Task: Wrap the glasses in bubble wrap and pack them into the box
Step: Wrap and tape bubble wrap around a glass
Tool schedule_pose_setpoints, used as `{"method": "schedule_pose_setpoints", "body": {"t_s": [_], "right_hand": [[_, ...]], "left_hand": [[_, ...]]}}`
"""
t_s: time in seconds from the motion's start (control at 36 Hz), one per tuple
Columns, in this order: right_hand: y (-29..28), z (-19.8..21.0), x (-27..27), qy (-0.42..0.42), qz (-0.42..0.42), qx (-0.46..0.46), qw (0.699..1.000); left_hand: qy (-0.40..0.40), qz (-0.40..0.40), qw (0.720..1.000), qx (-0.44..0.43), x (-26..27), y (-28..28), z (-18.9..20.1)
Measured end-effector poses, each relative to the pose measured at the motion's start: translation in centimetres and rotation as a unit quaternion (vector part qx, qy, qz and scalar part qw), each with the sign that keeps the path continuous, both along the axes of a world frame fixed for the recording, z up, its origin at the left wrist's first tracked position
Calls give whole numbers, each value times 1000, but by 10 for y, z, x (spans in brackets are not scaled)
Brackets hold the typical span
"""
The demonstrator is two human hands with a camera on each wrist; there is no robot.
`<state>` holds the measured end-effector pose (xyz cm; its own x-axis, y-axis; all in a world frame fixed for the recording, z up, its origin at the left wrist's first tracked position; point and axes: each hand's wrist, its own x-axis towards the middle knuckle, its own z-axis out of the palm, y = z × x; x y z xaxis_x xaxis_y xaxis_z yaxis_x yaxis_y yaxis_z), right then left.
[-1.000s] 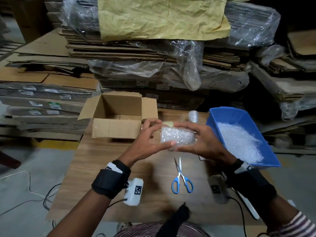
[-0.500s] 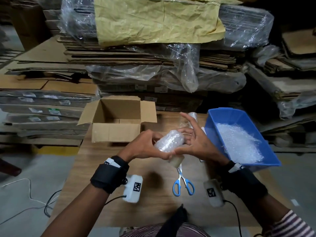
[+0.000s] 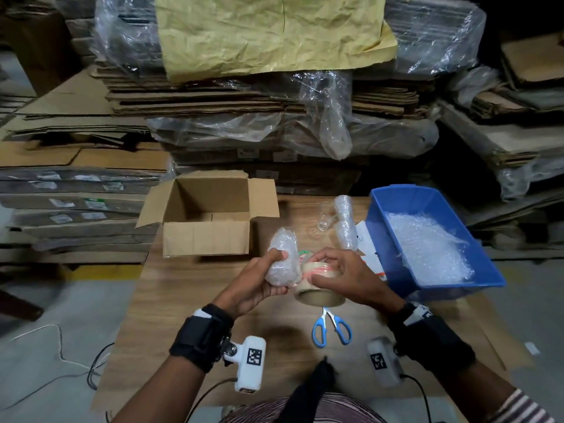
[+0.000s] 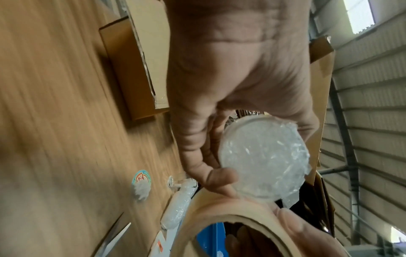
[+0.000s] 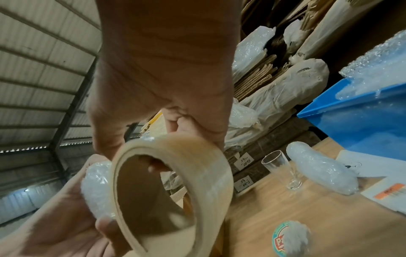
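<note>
1. Glass bundle [image 3: 282,257], already rolled in bubble wrap, sits in the grip of the left hand [image 3: 256,282], fingers curled round its middle, held above the tabletop [image 3: 189,300] just in front of the open cardboard box [image 3: 207,215].
2. Right hand [image 3: 345,276] grips a roll of packing tape [image 3: 317,285], pressed against the bundle's side; its fingers hook through the roll's core in the right wrist view.
3. Step in hand, as I judge it: sealing the wrap with tape before packing.
4. Next move likely calls for finding the tape's free end, sticking it over the wrap's loose edge and drawing it round while the left hand keeps the wrap tight.
5. Blue-handled scissors [image 3: 331,326] lie near, ready for the cut.
6. An unwrapped glass [image 3: 325,216] and another wrapped bundle [image 3: 345,221] wait beside the blue bin [image 3: 378,215] of bubble wrap [image 3: 427,248]; the box looks empty.
</note>
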<state>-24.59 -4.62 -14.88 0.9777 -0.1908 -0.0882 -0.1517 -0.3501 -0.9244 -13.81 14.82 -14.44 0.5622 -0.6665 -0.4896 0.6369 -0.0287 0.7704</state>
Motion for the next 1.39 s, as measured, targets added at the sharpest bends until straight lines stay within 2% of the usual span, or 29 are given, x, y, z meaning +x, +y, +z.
{"method": "schedule_pose_setpoints", "body": {"t_s": [0.08,0.17,0.22,0.28,0.47,0.64,0.83,0.97,1.08,1.19,1.31,1.39], "right_hand": [[0,3,2,-32,-8,-8,999],[-10,8,4,-66,-73,-10,995],[-25,11,4,-86,-136,71,984],[-33,20,4,-86,-156,129,975],[-30,40,7,-119,-71,206,969],[-19,55,7,-86,1,163,983],[-13,51,16,-84,-18,171,981],[-7,46,23,-83,-40,191,977],[-3,44,27,-94,-63,231,966],[-2,47,26,-105,-34,253,961],[-11,47,28,-125,-45,253,958],[-17,42,26,-98,-9,254,962]], "left_hand": [[19,-8,1000,-15,-1,-2,-1],[11,20,1000,1,2,1,-5],[30,67,997,2,8,7,-10],[36,83,996,-5,13,8,-12],[49,81,995,-27,10,-6,-12],[6,78,997,-17,9,-9,-23],[-40,22,998,-43,7,-4,-21],[-32,-49,996,-72,14,2,-16],[9,-64,990,-122,26,12,-9],[49,-42,980,-188,31,14,-3],[-3,1,984,-177,25,13,-8],[-47,39,987,-148,17,13,-8]]}}
